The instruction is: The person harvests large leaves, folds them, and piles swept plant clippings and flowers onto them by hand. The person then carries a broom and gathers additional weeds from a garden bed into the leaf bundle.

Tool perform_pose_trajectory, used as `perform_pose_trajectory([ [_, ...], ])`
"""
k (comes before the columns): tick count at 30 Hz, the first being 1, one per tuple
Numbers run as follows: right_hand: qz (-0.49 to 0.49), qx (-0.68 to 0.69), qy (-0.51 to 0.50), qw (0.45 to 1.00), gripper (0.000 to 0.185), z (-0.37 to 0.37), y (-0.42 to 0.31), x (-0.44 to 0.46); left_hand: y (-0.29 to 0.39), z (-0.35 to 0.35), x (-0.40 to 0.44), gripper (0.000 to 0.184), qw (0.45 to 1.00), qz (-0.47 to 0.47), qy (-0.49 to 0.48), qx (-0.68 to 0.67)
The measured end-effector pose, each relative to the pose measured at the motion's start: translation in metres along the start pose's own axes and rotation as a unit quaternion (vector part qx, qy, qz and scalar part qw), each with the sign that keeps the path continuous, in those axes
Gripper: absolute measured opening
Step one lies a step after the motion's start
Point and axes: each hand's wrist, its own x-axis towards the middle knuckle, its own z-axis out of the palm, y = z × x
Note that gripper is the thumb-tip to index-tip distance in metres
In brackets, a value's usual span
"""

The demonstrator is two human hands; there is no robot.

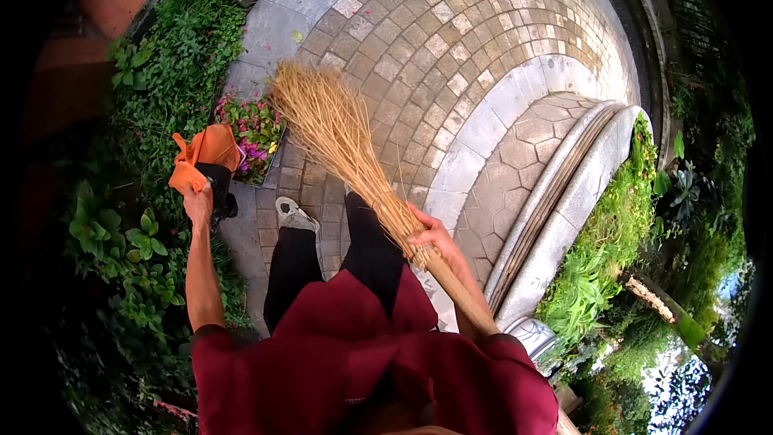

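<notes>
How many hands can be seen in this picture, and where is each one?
2. The left hand, at the picture's left, holds an orange thing; the right hand, nearer the middle, grips the broom. No other hand shows.

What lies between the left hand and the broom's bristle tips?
In the head view: orange material, then a heap of pink petals and green leaves.

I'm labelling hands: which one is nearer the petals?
Left: the left hand grips orange cloth near the petals; the right hand is farther off, on the broom.
</notes>
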Motion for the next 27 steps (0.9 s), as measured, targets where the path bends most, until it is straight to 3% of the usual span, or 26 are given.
perform_pose_trajectory([
  [1,-0.003,-0.001,-0.007,1.0,0.09,0.005,-0.001,-0.016,0.002,-0.004,0.0,0.059,1.0,-0.01,-0.017,0.02],
  [3,-0.097,-0.153,-0.026,0.983,0.089,0.01,-0.01,-0.043,0.0,-0.001,-0.004,0.059,1.0,0.009,0.017,0.008],
  [7,-0.116,-0.139,0.019,0.983,0.089,0.006,-0.076,-0.066,0.001,0.002,-0.01,0.059,0.999,0.021,0.044,-0.001],
  [10,-0.162,-0.157,0.067,0.972,0.09,-0.015,-0.156,-0.005,0.015,-0.006,-0.016,0.057,1.0,-0.008,0.024,0.004],
  [12,-0.252,-0.139,0.061,0.956,0.083,-0.024,-0.221,0.065,0.015,-0.007,-0.015,0.054,0.999,-0.026,0.006,-0.027],
  [16,-0.244,-0.117,-0.024,0.962,0.067,-0.013,-0.33,0.187,0.025,-0.01,-0.022,0.047,1.0,-0.02,0.005,-0.018],
  [19,-0.168,-0.223,0.011,0.96,0.067,0.018,-0.294,0.217,0.029,-0.009,-0.025,0.043,0.999,-0.01,0.035,-0.017],
  [21,-0.123,-0.286,0.012,0.95,0.078,0.016,-0.23,0.208,0.036,-0.009,-0.029,0.043,0.999,-0.001,0.038,-0.016],
  [23,-0.061,-0.265,-0.042,0.961,0.083,0.022,-0.171,0.178,0.059,-0.018,-0.035,0.043,0.999,-0.04,0.023,0.003],
  [27,0.001,-0.223,-0.114,0.968,0.085,0.055,-0.13,0.097,0.023,-0.013,-0.031,0.044,0.998,0.012,0.046,-0.028],
])
